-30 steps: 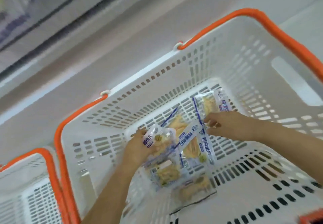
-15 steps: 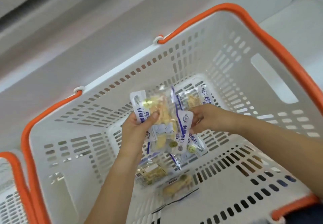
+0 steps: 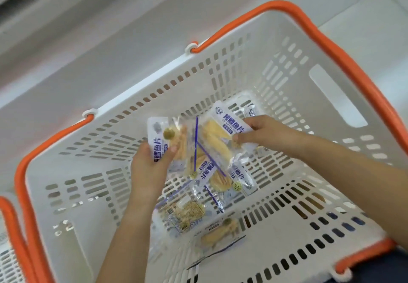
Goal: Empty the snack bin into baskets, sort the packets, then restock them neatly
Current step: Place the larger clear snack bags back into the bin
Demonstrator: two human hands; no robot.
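Mostly clear snack packets [image 3: 212,150], blue-printed, yellow strips inside.

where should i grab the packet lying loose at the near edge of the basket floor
Pinch the packet by its flat sealed end from above: it lies flat on the basket floor, clear of both hands, with the bulky snack in its middle.

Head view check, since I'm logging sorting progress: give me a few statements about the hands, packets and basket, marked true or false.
1. Both hands hold snack packets. True: the left hand grips one packet, the right hand another.
2. The basket has blue handles. False: they are orange.
3. Loose packets lie on the basket floor. True.
4. The held packets are opaque red. False: clear, with white and blue print.
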